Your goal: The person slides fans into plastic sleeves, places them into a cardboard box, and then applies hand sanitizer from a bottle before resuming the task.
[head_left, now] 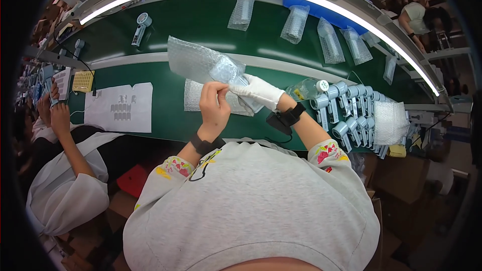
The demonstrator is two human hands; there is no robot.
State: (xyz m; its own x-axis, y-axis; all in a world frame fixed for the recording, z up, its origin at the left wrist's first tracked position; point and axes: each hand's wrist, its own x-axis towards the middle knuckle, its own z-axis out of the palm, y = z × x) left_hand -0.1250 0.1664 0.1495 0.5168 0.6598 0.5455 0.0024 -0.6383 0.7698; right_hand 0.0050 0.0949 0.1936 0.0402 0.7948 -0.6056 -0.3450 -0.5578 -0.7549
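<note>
A bubble-wrap bag (191, 60) is held up over the green bench, its loose end to the far left. Inside its near end sits a pale blue-grey handheld device (252, 102), whose handle sticks out toward me. My right hand (261, 92), in a white glove, grips the device and the bag's edge. Bare fingers of my left hand (215, 104) pinch the bag's lip beside it. Beneath both hands, more flat bubble-wrap bags (193, 98) lie on the bench.
Several round-headed devices (346, 98) stand in rows at right, beside a clear bottle (306, 90) and a bubble-wrap stack (390, 123). Wrapped devices (296, 22) lie along the back belt (191, 22). At left are a printed sheet (118, 115) and a co-worker's arm (70, 135).
</note>
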